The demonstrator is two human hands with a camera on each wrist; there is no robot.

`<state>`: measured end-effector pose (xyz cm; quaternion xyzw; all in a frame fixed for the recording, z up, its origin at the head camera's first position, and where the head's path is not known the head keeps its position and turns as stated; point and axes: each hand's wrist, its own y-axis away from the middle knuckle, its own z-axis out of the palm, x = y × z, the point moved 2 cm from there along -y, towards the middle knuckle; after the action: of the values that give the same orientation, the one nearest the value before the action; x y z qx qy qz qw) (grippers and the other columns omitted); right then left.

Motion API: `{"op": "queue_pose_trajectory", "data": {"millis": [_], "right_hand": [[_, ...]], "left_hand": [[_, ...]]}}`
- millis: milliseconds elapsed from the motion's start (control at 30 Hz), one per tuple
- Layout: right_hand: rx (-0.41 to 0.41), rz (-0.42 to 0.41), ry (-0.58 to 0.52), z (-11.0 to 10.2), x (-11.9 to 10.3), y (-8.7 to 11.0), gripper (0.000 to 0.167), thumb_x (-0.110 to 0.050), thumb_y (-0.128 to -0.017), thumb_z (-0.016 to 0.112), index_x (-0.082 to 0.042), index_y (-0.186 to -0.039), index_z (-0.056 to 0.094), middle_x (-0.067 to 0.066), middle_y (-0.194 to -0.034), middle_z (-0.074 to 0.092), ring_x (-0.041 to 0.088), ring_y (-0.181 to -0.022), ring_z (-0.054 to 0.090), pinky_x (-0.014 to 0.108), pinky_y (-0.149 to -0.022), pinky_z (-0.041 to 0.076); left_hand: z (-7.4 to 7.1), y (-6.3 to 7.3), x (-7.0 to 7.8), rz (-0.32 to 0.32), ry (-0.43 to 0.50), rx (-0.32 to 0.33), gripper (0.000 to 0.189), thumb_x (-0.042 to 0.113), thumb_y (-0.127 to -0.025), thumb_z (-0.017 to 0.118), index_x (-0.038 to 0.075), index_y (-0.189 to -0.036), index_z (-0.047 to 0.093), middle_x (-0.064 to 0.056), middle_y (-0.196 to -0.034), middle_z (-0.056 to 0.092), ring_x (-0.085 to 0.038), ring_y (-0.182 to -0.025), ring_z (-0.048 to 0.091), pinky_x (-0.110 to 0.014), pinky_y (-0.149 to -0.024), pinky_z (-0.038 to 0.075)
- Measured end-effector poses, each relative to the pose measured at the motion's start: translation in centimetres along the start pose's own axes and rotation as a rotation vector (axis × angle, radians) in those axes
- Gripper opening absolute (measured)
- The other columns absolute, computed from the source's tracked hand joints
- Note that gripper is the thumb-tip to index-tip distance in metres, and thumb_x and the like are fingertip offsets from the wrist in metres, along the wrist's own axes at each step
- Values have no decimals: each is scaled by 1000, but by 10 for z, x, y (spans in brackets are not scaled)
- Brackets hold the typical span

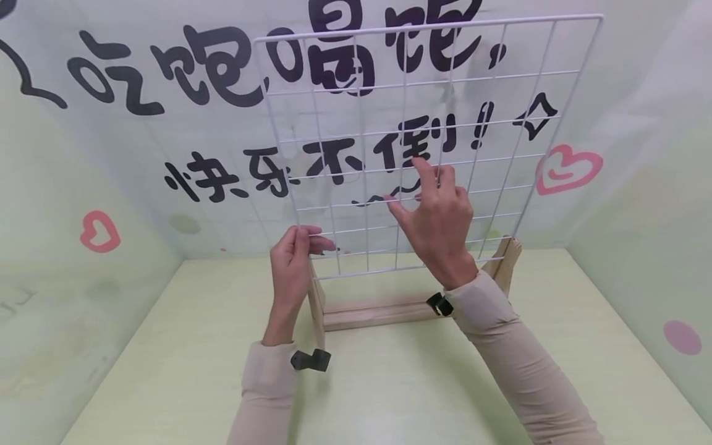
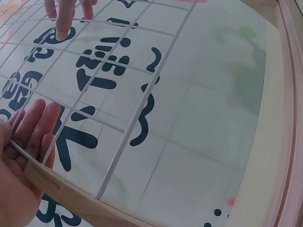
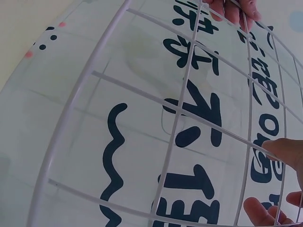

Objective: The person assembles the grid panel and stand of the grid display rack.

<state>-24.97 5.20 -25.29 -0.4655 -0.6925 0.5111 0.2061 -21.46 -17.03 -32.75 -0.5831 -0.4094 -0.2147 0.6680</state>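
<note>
A white wire grid panel (image 1: 364, 154) stands tilted back, its lower part between the uprights of a wooden stand (image 1: 367, 316). My left hand (image 1: 292, 259) grips the panel's left edge near the bottom, its fingers reaching behind the wires. In the left wrist view, that edge wire lies beside a wooden side piece (image 2: 71, 194). My right hand (image 1: 439, 216) is at the middle of the panel, with thumb and fingers bent around the wires. The right wrist view shows its thumb (image 3: 279, 149) at a wire and fingertips (image 3: 258, 213) behind others.
The stand rests on a pale yellow-green table (image 1: 378, 377). Behind it hangs a white backdrop (image 1: 222, 133) with large black characters and pink hearts. Pale side walls (image 1: 639, 247) border the table. The stand's right upright (image 1: 507, 262) rises beyond my right wrist.
</note>
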Motion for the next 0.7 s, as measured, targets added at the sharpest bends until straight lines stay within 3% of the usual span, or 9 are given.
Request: {"op": "queue_pose_trajectory", "data": {"millis": [133,233,367,533,633,700], "right_hand": [[-10,1,-4,1,-2,3,70,-40,-73,88,-7,-127,58,20,-103,62,31,-69,62,45,-57,51],[-19,2,3,0,-2,4,73,-39,-71,89,-6,-128,57,21,-104,61,31,-72,62,47,-60,53],[-50,4,-4,-3,-1,5,78,-41,-71,89,-7,-133,55,21,-104,60,34,-73,61,47,-60,53],[-122,-13,-43,-13,5,7,84,-45,-73,86,-9,-142,52,20,-101,61,34,-73,60,43,-56,51],[-145,-38,-104,-20,12,7,85,-41,-74,86,-9,-144,51,19,-105,65,32,-86,64,42,-65,55],[-119,-58,-163,-25,17,8,80,-36,-75,87,-7,-142,53,18,-107,68,31,-93,66,44,-72,57]], "left_hand": [[2,1,-2,28,-33,59,31,10,-106,43,-13,-95,60,-16,-75,73,-9,-71,71,-22,-69,57],[6,2,-2,36,-35,94,30,10,-106,43,-13,-94,60,-19,-75,73,-7,-71,70,-21,-69,56],[10,2,-1,15,-37,130,30,10,-106,43,-12,-94,59,-27,-77,71,-1,-70,68,-22,-68,55],[13,5,0,-15,-70,175,31,13,-106,44,-10,-93,60,-26,-79,71,0,-70,67,-25,-69,56],[13,6,1,-18,-102,193,31,15,-106,44,-9,-94,61,-24,-81,73,-2,-72,69,-27,-70,56],[13,6,1,-18,-118,203,31,15,-106,44,-8,-94,61,-23,-83,74,-5,-73,70,-25,-69,55]]}}
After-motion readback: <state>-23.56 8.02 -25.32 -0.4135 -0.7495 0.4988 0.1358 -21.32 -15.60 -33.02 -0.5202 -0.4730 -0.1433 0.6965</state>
